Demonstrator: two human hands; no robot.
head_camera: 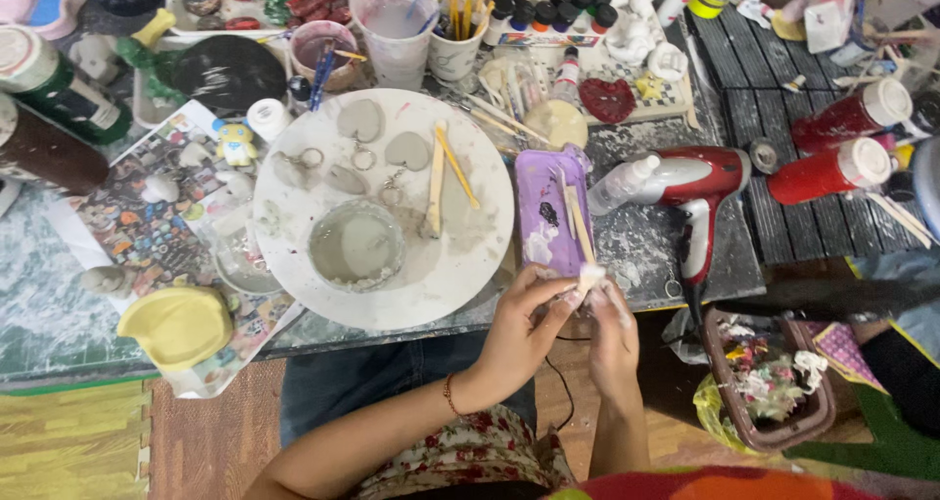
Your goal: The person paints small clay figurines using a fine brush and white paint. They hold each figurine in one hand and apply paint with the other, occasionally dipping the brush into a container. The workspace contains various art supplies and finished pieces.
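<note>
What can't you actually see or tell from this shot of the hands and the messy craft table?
- White piece: mostly wrapped by the left hand and right hand; its shape is hidden, head view.
- Basket contents: too small and jumbled.
- Brown bottle: cut off by the left edge.

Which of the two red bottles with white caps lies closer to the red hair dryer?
The lower red bottle, lying just right of the hair dryer. The other red bottle lies above it, farther up the dark slatted mat.
</note>
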